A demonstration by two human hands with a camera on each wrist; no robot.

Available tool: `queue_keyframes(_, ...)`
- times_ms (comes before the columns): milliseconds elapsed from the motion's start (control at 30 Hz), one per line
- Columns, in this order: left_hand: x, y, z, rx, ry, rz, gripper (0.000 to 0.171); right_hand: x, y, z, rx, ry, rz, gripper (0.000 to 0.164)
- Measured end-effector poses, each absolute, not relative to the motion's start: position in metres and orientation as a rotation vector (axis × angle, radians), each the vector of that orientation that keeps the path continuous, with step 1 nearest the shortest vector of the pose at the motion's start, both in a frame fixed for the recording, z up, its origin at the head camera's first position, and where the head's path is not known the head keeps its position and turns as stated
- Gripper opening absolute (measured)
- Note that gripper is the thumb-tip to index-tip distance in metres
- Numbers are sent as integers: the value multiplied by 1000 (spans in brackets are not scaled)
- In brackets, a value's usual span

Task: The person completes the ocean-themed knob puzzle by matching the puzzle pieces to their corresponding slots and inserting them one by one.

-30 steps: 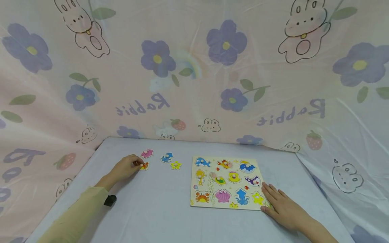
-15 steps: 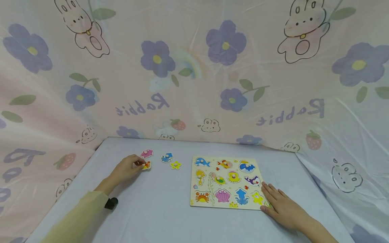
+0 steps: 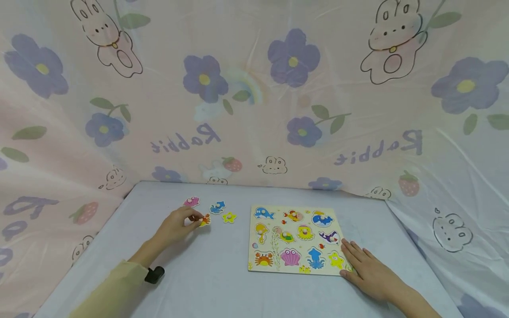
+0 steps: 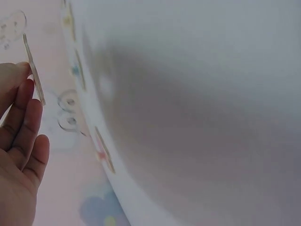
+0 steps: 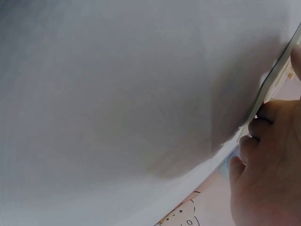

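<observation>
Between thumb and fingertips, my left hand [image 3: 175,229] pinches an orange crab puzzle piece [image 3: 205,220]. In the left wrist view the piece [image 4: 34,70] appears edge-on, raised above the white surface. My right hand [image 3: 367,270] lies with extended fingers against the right edge of a cream puzzle board [image 3: 252,238]. Sea-animal pieces with knobs fill the board's upper two rows. Its bottom row shows a crab picture [image 3: 263,259], a pink shell picture [image 3: 290,257], a blue squid picture [image 3: 316,258] and a yellow starfish picture [image 3: 336,259], all without knobs.
Loose on the white table [image 3: 207,282] lie a pink shell piece [image 3: 192,202], a blue squid piece [image 3: 217,207] and a yellow starfish piece [image 3: 229,217]. A printed curtain [image 3: 254,128] closes off the back and sides. A black device [image 3: 155,274] sits at the left wrist.
My left hand has moved to the right and slightly nearer with the crab piece, away from the shell piece. The right hand and the board have stayed in place.
</observation>
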State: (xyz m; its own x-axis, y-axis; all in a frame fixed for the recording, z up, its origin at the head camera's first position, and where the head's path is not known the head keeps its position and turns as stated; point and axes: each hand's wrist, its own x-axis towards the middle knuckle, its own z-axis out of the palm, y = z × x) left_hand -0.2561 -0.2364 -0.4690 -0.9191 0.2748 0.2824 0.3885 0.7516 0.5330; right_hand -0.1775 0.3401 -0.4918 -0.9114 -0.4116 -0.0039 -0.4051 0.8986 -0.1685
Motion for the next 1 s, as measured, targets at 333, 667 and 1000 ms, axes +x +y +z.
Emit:
queue_keyframes(333, -242, -197, -470, -718, -2646, -881, 19, -177, 338, -491, -633, 2996, -256, 83)
queue_keyframes(667, -224, -158, -471, -892, -2601, -881, 17, -176, 339, -491, -636, 3021, -257, 82)
queue_keyframes(1000, -214, -129, -476, -1032, -2661, -823, 12, -176, 339, -490, -631, 3010, -264, 82)
